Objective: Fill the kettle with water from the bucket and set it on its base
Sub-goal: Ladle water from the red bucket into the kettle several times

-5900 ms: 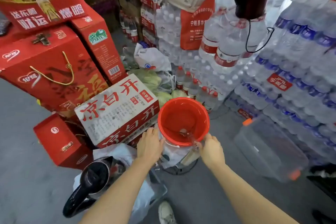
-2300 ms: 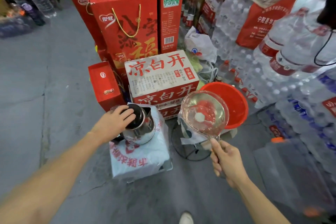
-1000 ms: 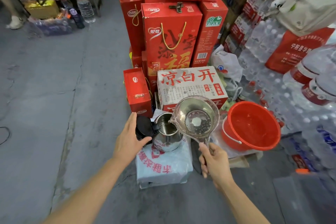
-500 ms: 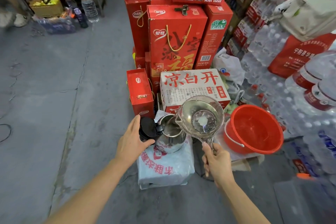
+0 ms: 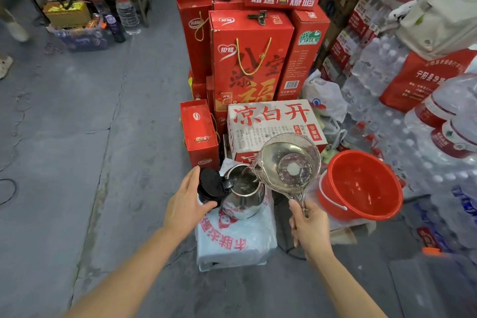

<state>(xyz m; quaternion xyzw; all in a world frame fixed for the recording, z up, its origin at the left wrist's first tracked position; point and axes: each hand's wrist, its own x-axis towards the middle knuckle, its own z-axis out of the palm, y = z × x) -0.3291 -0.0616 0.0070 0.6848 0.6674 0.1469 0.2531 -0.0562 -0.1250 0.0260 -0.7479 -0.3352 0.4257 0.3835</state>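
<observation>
Kettle is the landmark: a steel pot with its black lid flipped open to one side, standing on a low stand wrapped in a white printed bag, on the grey concrete floor. I can't tell whether its base lies under it.

Behind the kettle rises a stack of red gift boxes, and just behind it sits a white carton with red lettering. To the kettle's far side are shrink-wrapped packs of bottled water.

Just beside the kettle, past the scoop, stands the red bucket; the water in it looks shallow.

A clear plastic scoop hangs tilted over the kettle's mouth, its spout at the rim, pouring. My right hand is clamped on the scoop's handle. My left hand rests with fingers apart against the open lid and the handle side, steadying the pot rather than gripping it.

My judgement: filling is under way and the kettle is not yet lifted. With water in it the pot will be heavier and will slosh, and wet steel will be slippery. The handle under the lid hinge is the place to take hold, lid closed first, keeping the pot upright.
</observation>
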